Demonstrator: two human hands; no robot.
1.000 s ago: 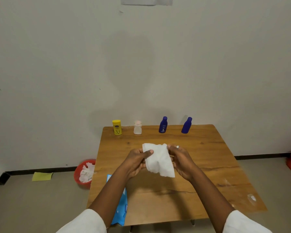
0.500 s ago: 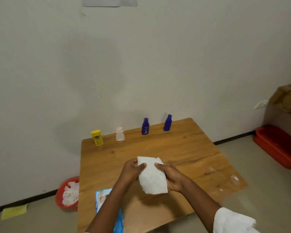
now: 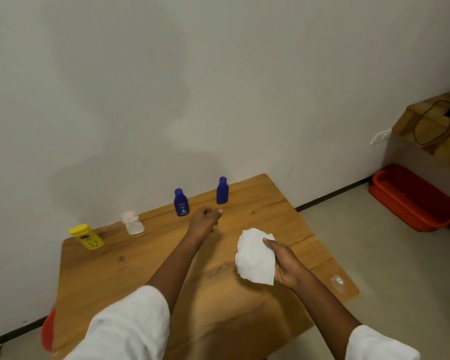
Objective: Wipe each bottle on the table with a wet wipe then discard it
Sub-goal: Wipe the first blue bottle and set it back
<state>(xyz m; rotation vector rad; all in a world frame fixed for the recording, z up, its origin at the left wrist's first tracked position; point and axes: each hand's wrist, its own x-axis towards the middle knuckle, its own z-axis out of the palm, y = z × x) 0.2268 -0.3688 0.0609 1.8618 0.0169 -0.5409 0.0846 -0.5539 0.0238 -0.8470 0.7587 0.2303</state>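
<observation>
Along the far edge of the wooden table [image 3: 257, 318] stand a yellow bottle [image 3: 87, 236], a small white bottle [image 3: 133, 223] and two blue bottles [image 3: 181, 202] [image 3: 222, 190]. My right hand [image 3: 286, 263] holds a crumpled white wet wipe [image 3: 255, 255] above the table's right half. My left hand [image 3: 205, 219] is stretched forward, fingers loosely curled with nothing in them, just short of the gap between the two blue bottles.
A red bin [image 3: 48, 331] peeks out at the table's left front corner on the floor. A red tub [image 3: 413, 198] lies on the floor at the right, below another wooden surface [image 3: 431, 126] with a cable. A wet spot [image 3: 337, 281] marks the table's right edge.
My left hand let go of the wipe and reached forward toward the blue bottles. The wipe stays in my right hand alone. The view has swung right and down.
</observation>
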